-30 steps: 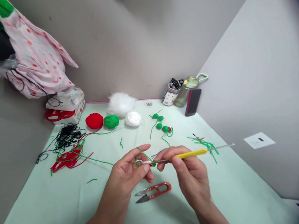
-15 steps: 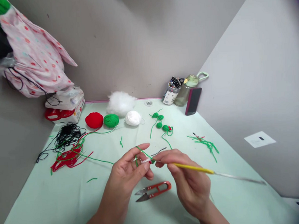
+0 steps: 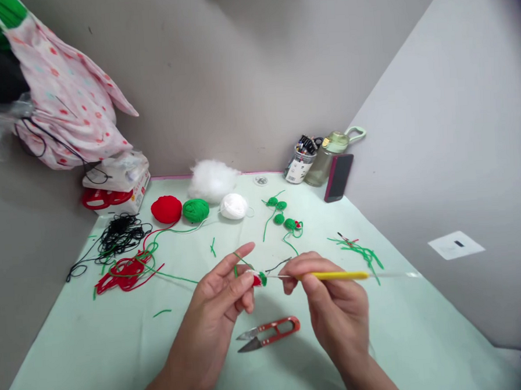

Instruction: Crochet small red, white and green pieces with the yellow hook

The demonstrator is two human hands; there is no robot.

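Observation:
My left hand point(image 3: 222, 296) pinches a small crochet piece point(image 3: 257, 278) in red, white and green between thumb and fingers. Green yarn point(image 3: 245, 260) runs from the piece over my raised left index finger and trails off left across the table. My right hand point(image 3: 329, 296) is closed round the yellow handle of a crochet hook point(image 3: 338, 276), whose thin metal shaft points left and reaches the green edge of the piece. Just below the hands lie orange thread snips point(image 3: 270, 333), blades to the left.
Red point(image 3: 166, 210), green point(image 3: 195, 210) and white point(image 3: 234, 206) yarn balls stand behind, near white stuffing point(image 3: 214, 181). Small green crocheted pieces point(image 3: 279, 219) lie right of them. Tangled black cord point(image 3: 123, 234) and red yarn point(image 3: 122, 275) are left; green scraps point(image 3: 362, 251) and a phone point(image 3: 339, 178) right.
The hook has swung from slanting down rightward to nearly level. My left hand has turned the crochet piece so more of its red and green shows. The view has shifted slightly.

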